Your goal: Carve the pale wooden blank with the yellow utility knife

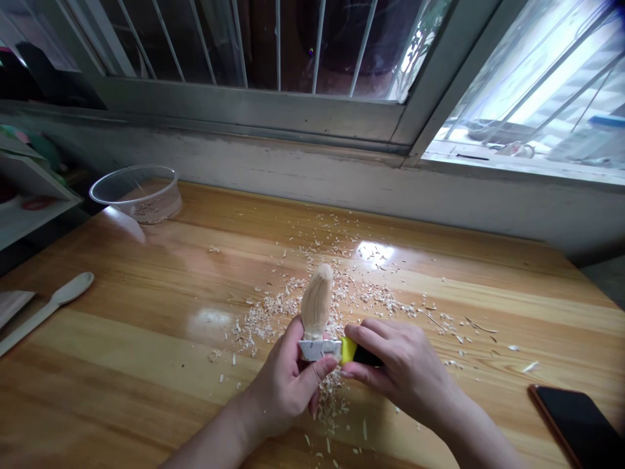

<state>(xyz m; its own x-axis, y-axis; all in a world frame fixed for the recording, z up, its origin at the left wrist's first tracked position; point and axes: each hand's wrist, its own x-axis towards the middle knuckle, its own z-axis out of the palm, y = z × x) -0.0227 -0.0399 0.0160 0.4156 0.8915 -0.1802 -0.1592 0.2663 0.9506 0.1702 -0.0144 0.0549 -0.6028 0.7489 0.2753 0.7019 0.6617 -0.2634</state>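
In the middle of the view I hold a pale carved wooden piece upright, its rounded, spoon-like end pointing away from me. My left hand is closed around its lower part, which the fingers mostly hide. A utility knife with a yellow and black handle is gripped in my right hand. Its wide metal blade lies crosswise over the wood, just below the rounded end, and my left thumb touches the blade. Wood shavings are scattered on the table around and beyond both hands.
The wooden table runs up to a wall under a barred window. A clear plastic bowl with some shavings in it stands at the back left. On the left lies a wooden spoon. A phone rests at the front right.
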